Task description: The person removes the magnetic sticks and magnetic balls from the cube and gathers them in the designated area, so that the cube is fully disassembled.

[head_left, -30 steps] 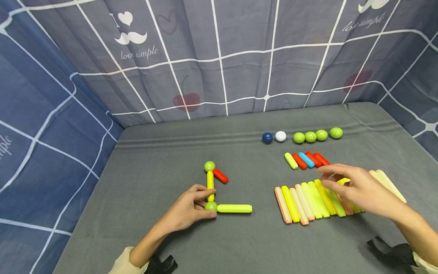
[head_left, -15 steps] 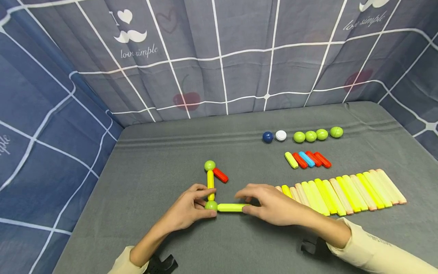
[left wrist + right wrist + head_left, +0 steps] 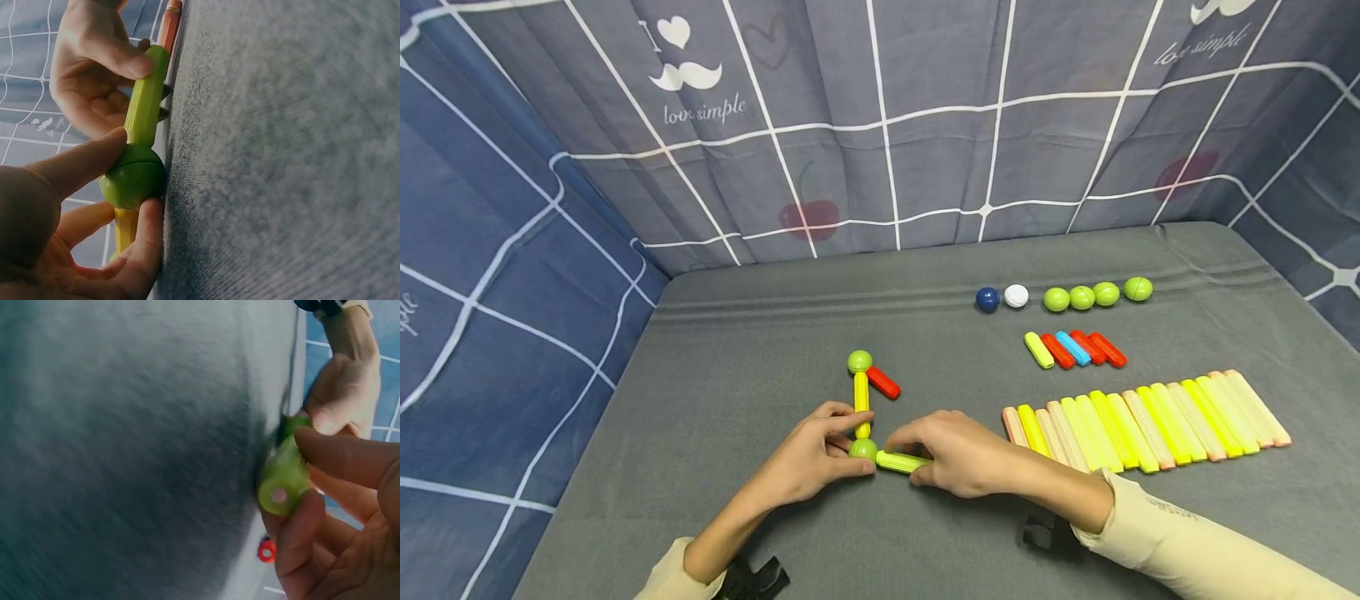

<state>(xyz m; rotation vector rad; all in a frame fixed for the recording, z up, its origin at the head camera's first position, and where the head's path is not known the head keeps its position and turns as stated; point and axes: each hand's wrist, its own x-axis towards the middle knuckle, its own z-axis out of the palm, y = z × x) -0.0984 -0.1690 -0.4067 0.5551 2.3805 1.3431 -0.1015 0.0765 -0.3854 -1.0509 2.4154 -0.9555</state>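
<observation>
My left hand (image 3: 808, 457) holds a green ball (image 3: 863, 451) between thumb and fingers on the grey cloth. From that ball a yellow rod (image 3: 861, 398) runs away from me to a second green ball (image 3: 860, 361), which has a short red rod (image 3: 883, 383) at its side. My right hand (image 3: 961, 454) pinches a yellow-green rod (image 3: 144, 103) whose near end meets the held ball in the left wrist view. Whether it is seated in the ball cannot be told. The rod's free end shows a round hole in the right wrist view.
To the right lies a row of long yellow and pinkish rods (image 3: 1138, 429). Behind it are several short coloured rods (image 3: 1073, 350). Farther back sit a dark blue ball (image 3: 987, 299), a white ball (image 3: 1016, 296) and several green balls (image 3: 1081, 297). A checked curtain (image 3: 925, 158) hangs behind.
My right hand has come left from above the long rods and taken hold of the yellow-green rod, whose outer end has swung slightly toward me. The left hand has stayed on the ball.
</observation>
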